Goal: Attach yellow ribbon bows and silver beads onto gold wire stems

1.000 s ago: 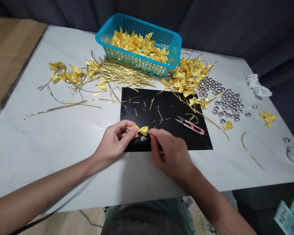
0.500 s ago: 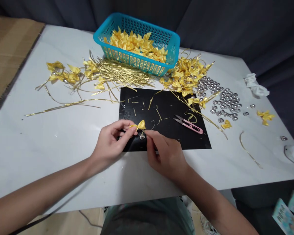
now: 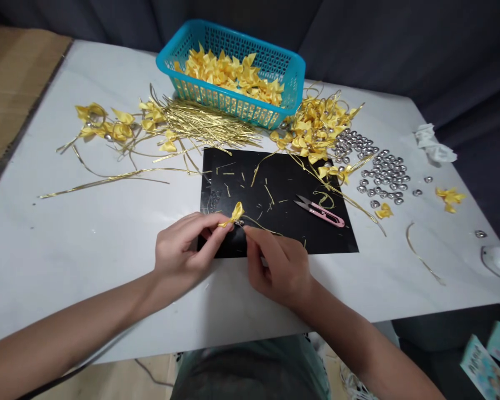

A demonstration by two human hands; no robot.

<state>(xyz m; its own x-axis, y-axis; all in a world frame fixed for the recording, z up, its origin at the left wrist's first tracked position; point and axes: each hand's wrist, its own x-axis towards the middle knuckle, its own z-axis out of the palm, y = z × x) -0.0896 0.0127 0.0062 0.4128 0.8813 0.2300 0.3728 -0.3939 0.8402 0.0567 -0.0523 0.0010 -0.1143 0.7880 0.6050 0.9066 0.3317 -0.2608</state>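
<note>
One bow (image 3: 237, 211), its length toward one o'clock, is pinched in your left hand (image 3: 189, 243) over the mat (image 3: 283, 215); your right hand (image 3: 279, 265), grip unclear, is just beside it at four o'clock.

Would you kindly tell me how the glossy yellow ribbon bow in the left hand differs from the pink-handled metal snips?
The yellow ribbon bow is pinched in the left hand, while the pink-handled snips lie on the black rectangular sheet. The bow has a rounded loop; the snips have slim pointed blades. Both show against the sheet.
</note>
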